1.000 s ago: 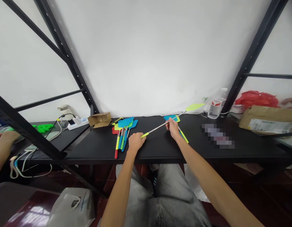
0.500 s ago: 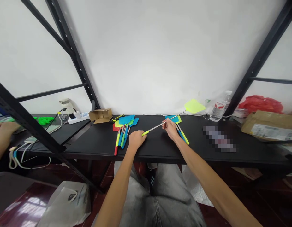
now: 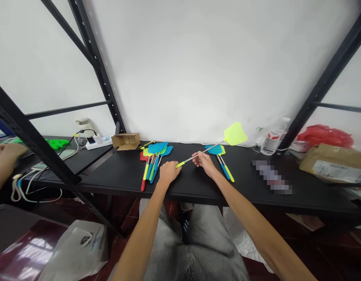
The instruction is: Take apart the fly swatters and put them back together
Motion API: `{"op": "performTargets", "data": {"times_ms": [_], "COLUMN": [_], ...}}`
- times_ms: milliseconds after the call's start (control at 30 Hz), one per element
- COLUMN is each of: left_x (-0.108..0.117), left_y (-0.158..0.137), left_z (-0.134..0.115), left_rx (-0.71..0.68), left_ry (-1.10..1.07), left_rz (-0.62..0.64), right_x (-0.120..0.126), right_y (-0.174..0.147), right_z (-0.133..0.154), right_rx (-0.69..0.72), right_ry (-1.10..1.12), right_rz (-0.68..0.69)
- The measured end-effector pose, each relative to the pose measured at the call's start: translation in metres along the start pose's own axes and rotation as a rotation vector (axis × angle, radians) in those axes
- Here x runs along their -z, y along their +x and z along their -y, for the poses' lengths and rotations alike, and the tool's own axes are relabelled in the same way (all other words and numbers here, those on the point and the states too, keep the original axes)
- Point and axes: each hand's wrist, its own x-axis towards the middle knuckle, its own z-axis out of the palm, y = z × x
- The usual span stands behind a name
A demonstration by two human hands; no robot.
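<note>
A yellow-green fly swatter [image 3: 235, 134] with a thin metal rod slants up to the right above the table. Its handle is in my closed left hand [image 3: 169, 172]. Partway along the rod, the fingers of my right hand [image 3: 204, 163] close round the metal. Left of my left hand lies a fanned pile of several swatters [image 3: 157, 147] with blue, green, yellow and red heads and handles. Beside my right hand, a blue swatter [image 3: 224, 170] and a yellow-green swatter [image 3: 232, 180] lie together on the table, their heads partly overlapping.
An open cardboard box [image 3: 126, 141] stands by the wall at the left. To the right are a water bottle [image 3: 274, 137], a blurred patch [image 3: 272, 177], a carton [image 3: 332, 164] and a red bag [image 3: 325, 135]. Another person's hand [image 3: 10, 150] is at the far left, near cables.
My right hand has slid down the rod towards the handle, and the held swatter's head now sits a little further left. My left hand keeps its grip.
</note>
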Motion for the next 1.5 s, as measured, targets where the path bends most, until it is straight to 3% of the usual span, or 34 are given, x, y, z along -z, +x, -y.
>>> {"op": "performTargets", "data": {"times_ms": [167, 367, 500, 833, 1167, 1500], "left_x": [0.003, 0.003, 0.002, 0.002, 0.0, 0.002], "left_y": [-0.001, -0.001, -0.001, 0.0, 0.0, -0.001], "left_z": [-0.001, -0.001, -0.001, 0.001, 0.002, 0.001], "left_rx": [0.007, -0.006, -0.016, -0.035, -0.046, -0.036], "left_ry": [-0.01, 0.002, 0.009, 0.042, 0.048, 0.046], "left_rz": [0.003, 0.003, -0.002, 0.016, 0.03, 0.02], "right_x": [-0.007, -0.009, -0.006, 0.028, 0.053, 0.055], "right_y": [-0.002, -0.001, 0.002, 0.011, 0.009, 0.007], "right_z": [0.002, 0.003, 0.0, 0.017, 0.025, 0.025], "right_rx": [-0.015, -0.047, -0.064, 0.061, 0.115, 0.127], "right_ry": [-0.047, -0.02, 0.077, 0.513, 0.78, 0.684], "right_rz": [0.118, 0.085, -0.026, -0.508, -0.667, -0.696]}}
